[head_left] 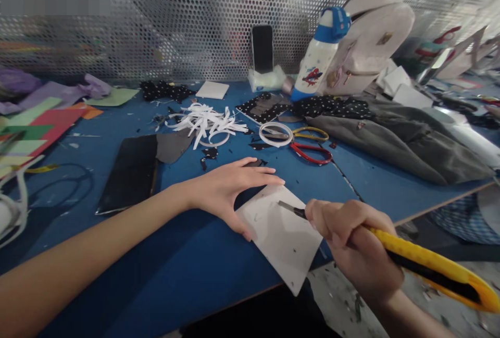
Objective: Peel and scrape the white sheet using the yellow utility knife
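A white rectangular card (287, 239) lies at the front of the blue table, one corner sticking out past the edge. My left hand (230, 187) rests at its far left side, fingers spread, with thumb and fingertips touching the card's edges. In my right hand (357, 244) is a yellow and black utility knife (433, 270), its blade out and pointing left over the card. Whether the blade tip touches the card I cannot tell. Small dark marks or bits show on the card.
White paper strips (211, 122), a roll of tape (275, 134) and red-handled scissors (312, 153) lie behind the card. A black flat case (128, 171) is at left. Grey cloth (402, 135), a bottle (318, 57), a phone (262, 49) and a backpack (375, 30) stand farther back.
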`<act>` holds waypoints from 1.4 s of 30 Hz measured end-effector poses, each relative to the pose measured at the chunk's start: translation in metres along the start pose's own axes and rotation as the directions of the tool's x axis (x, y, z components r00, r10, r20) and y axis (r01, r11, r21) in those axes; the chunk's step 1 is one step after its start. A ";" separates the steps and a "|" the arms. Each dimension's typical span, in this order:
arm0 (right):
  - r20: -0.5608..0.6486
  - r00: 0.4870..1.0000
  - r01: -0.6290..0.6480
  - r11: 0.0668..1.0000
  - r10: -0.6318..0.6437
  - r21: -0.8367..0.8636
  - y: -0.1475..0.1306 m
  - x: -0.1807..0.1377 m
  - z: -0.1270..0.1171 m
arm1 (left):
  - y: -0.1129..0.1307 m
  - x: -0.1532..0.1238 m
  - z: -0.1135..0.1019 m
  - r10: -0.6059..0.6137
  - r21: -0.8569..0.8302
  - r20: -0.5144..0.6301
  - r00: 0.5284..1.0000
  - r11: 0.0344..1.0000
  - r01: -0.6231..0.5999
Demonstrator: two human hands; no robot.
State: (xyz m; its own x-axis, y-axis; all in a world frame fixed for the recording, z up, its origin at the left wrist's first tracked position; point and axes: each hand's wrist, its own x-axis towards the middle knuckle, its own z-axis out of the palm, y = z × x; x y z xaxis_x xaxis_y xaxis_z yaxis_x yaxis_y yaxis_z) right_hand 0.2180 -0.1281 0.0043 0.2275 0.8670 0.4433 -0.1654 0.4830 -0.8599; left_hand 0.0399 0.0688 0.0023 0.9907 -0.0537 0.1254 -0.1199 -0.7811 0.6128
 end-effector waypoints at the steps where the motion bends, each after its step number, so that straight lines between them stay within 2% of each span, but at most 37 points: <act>1: 0.000 1.000 0.000 1.000 0.000 0.002 0.000 0.000 0.000 | 0.000 0.000 0.000 0.001 0.002 0.001 1.000 1.000 -0.001; 42: 0.059 0.998 -0.005 0.999 0.007 -0.031 -0.012 -0.004 -0.011 | 0.001 0.000 -0.001 -0.020 0.025 0.035 0.999 1.000 0.019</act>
State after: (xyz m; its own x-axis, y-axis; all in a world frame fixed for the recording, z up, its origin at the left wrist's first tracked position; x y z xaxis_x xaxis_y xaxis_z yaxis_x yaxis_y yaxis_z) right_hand 0.2298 -0.1384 0.0100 0.1692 0.8763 0.4511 -0.1366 0.4742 -0.8698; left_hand 0.0401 0.0687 0.0040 0.9945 -0.0602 0.0857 -0.0996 -0.7974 0.5952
